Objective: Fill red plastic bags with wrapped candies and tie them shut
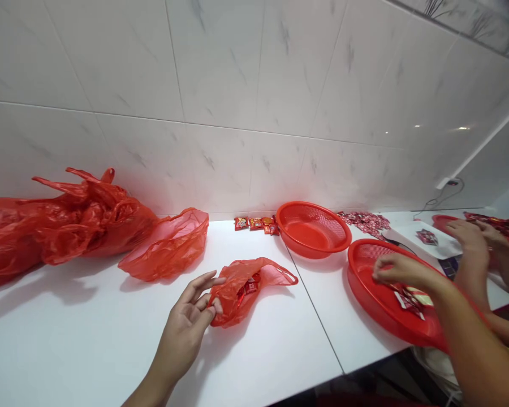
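With my left hand (189,323) I pinch the near-left edge of a thin red plastic bag (235,277) on the white table. Small shiny red packets (249,288) show through its mouth, and one handle loop stretches out to the right. My right hand (401,272) is over a red plastic basket (365,308), its fingers curled downward; what they hold, if anything, is hidden. Below that hand, several red-and-white packets (409,303) and a pale piece lie in the basket, partly covered by my wrist.
Full red bags (85,220) and a limp red bag (169,249) lie left. By the wall are small packets (255,224), another red basket (311,249) and a packet pile (367,222). At right, another person's hands (470,234) work beside a white tray (402,233).
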Available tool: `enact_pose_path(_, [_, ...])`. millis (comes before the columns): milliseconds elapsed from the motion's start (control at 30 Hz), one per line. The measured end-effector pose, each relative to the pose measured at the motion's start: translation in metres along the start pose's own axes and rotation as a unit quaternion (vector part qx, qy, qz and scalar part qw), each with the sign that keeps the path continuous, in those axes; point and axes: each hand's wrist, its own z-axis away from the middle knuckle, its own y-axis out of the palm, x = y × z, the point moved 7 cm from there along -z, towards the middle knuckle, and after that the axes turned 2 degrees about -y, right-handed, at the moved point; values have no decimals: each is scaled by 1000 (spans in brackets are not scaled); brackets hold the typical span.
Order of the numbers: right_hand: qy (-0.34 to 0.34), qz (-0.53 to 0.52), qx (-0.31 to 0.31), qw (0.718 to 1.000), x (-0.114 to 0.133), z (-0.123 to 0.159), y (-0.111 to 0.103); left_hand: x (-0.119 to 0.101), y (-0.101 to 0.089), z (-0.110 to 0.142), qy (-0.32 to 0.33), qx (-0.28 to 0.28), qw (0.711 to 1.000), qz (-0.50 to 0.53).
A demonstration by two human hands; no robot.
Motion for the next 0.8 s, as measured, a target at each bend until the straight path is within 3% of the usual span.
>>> enact_pose_path(67, [-44,-111,91,989,23,12,6,-1,3,-2,4,4,1000,4])
enact_pose_path(133, [-96,-211,136,963,60,31,30,-5,8,-4,9,7,1000,7])
enact_pose_path(200, [-151,-263,208,930,106,50,82,-10,14,-6,12,11,1000,8])
enact_pose_path(267, [-182,-261,243,916,146,58,144,-13,20,-7,12,17,1000,5])
enact_pose_path(333, [-216,-183,183,942,172,50,190,-16,21,-7,12,21,1000,2])
enact_pose_path(400, [-205,-78,49,974,176,33,208,-17,15,-4,15,16,1000,-5])
enact_pose_path(467, [-143,21,-34,989,160,17,210,-16,2,-1,17,2,1000,-18])
enact_pose_path(567, [-71,92,25,993,128,4,213,-12,-24,3,-1,-19,999,-48])
enact_pose_path(667, [-95,73,115,986,118,10,219,-14,-42,1,-40,-4,993,-112])
enact_pose_path(800, [-94,49,113,988,120,27,230,-40,-47,-10,-35,26,974,-222])
